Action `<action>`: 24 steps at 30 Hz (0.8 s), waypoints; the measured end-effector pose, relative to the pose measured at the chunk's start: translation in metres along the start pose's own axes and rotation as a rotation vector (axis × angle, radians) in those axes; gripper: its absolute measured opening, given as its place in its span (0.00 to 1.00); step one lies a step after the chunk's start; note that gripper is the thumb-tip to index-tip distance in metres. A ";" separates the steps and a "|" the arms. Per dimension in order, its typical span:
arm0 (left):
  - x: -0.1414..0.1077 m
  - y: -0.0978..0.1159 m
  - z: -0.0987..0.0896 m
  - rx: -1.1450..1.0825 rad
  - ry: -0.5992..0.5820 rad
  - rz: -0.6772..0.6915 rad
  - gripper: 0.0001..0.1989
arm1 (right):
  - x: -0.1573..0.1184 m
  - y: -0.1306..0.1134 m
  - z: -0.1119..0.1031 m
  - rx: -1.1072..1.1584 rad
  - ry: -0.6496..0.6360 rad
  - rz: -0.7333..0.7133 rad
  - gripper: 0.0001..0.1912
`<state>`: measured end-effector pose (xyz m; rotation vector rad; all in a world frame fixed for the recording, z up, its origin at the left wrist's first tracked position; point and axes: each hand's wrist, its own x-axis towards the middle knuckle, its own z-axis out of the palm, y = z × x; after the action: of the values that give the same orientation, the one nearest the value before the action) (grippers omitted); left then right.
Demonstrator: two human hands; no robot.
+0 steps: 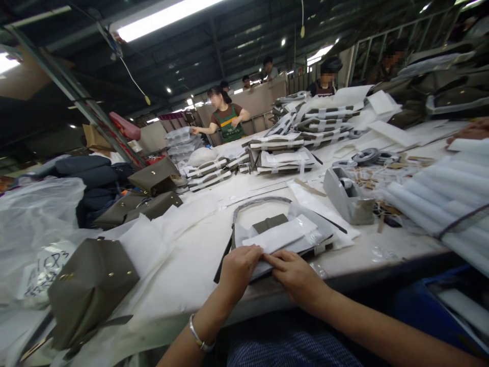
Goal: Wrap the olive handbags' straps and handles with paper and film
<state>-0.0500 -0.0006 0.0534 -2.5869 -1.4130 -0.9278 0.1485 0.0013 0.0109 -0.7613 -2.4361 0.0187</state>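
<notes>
A dark olive bag [270, 223] lies flat at the table's front edge, with white wrapping over it and its handle, wrapped in grey, arched at the back. My left hand [241, 265], a bangle on its wrist, has its fingers closed on the near edge of the white wrapping. My right hand [293, 272] meets it there, its fingertips pinched on the same edge. A white sheet with clear tape [305, 227] lies across the bag just beyond both hands.
Wrapped bags are stacked [282, 158] at the back. A grey tape dispenser [349, 199] and white foam rolls [446, 193] stand right. An olive bag [93, 285] and clear plastic [38, 214] lie left. A person in a green apron [230, 122] is across the table.
</notes>
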 end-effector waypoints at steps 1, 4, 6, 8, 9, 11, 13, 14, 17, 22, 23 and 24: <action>-0.003 0.002 0.001 0.008 0.009 0.009 0.09 | 0.000 0.000 -0.001 0.005 0.000 -0.004 0.13; -0.010 0.005 0.005 0.015 0.054 0.031 0.09 | -0.002 0.001 -0.002 0.025 -0.002 -0.007 0.13; -0.014 0.006 0.006 0.011 0.096 0.044 0.09 | -0.003 0.002 -0.002 0.038 0.002 -0.004 0.11; -0.018 0.006 0.006 0.003 0.128 0.065 0.10 | -0.005 0.002 -0.002 0.052 0.004 -0.003 0.10; -0.019 0.005 0.006 -0.001 0.139 0.078 0.10 | -0.006 0.001 -0.003 0.059 0.001 -0.004 0.10; -0.021 0.004 0.006 -0.005 0.156 0.104 0.10 | -0.007 0.000 -0.005 0.061 -0.007 -0.001 0.10; -0.023 0.003 0.005 -0.002 0.169 0.122 0.11 | -0.007 -0.002 -0.008 0.044 -0.014 0.019 0.11; -0.024 0.002 0.005 0.001 0.175 0.129 0.12 | -0.007 -0.003 -0.010 0.035 -0.015 0.036 0.11; -0.027 0.000 0.001 0.000 0.171 0.158 0.13 | -0.006 -0.004 -0.014 0.034 -0.022 0.066 0.09; -0.028 -0.001 -0.003 -0.063 0.136 0.090 0.11 | -0.005 -0.002 -0.013 0.051 -0.039 0.041 0.09; -0.028 0.001 -0.002 -0.058 0.135 0.069 0.11 | -0.005 -0.001 -0.012 0.056 -0.039 0.029 0.09; -0.028 0.004 0.000 -0.043 0.137 0.053 0.10 | -0.005 0.000 -0.012 0.062 -0.037 0.017 0.10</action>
<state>-0.0583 -0.0238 0.0396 -2.5218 -1.2979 -1.1164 0.1576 -0.0034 0.0181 -0.7609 -2.4520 0.1156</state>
